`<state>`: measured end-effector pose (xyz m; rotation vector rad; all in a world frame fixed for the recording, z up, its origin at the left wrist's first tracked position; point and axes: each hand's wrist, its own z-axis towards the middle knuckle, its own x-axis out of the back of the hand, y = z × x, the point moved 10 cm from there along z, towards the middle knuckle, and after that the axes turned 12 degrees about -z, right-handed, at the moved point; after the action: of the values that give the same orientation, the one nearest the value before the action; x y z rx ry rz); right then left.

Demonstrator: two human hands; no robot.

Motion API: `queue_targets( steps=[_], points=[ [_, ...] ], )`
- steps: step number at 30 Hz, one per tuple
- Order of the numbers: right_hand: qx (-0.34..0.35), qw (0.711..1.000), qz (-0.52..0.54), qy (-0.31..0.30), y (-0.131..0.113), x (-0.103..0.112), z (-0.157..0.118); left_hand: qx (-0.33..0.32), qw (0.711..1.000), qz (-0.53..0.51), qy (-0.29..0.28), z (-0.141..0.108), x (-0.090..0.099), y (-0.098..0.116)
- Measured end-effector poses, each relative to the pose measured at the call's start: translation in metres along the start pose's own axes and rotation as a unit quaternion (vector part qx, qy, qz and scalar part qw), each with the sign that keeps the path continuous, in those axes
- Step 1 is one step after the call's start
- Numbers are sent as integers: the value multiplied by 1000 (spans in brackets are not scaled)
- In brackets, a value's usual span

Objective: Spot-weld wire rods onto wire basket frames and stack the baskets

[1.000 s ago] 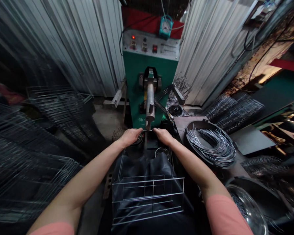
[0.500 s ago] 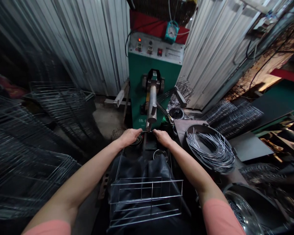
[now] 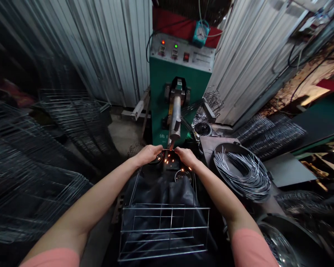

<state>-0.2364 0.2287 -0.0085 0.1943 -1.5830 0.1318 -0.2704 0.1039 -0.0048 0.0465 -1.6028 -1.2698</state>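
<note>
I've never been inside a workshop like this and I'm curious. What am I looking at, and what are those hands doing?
This view comes from a camera worn on the person's head, looking forward and down past their own arms. Ahead stands a green machine, apparently a spot welder, with a control panel on top. The left hand and right hand hold a thin wire at the machine's metal arm, where sparks are flying. Below the hands is a wire basket frame. To the right, a coil of wire lies in a round tray, and wire racks are piled to the left.
</note>
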Motion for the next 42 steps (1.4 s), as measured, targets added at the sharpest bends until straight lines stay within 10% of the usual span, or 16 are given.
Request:
queue_targets(
  steps=[13, 22, 42],
  points=[
    [-29, 988, 150, 27, 16, 0, 4, 26, 1000, -2, 2, 3, 3, -4],
    [-91, 898, 430, 22, 39, -28, -12, 20, 1000, 5, -1, 5, 3, -5],
    [-118, 876, 468, -22, 36, -35, -12, 70, 990, 101, -76, 6, -2, 3]
  ],
)
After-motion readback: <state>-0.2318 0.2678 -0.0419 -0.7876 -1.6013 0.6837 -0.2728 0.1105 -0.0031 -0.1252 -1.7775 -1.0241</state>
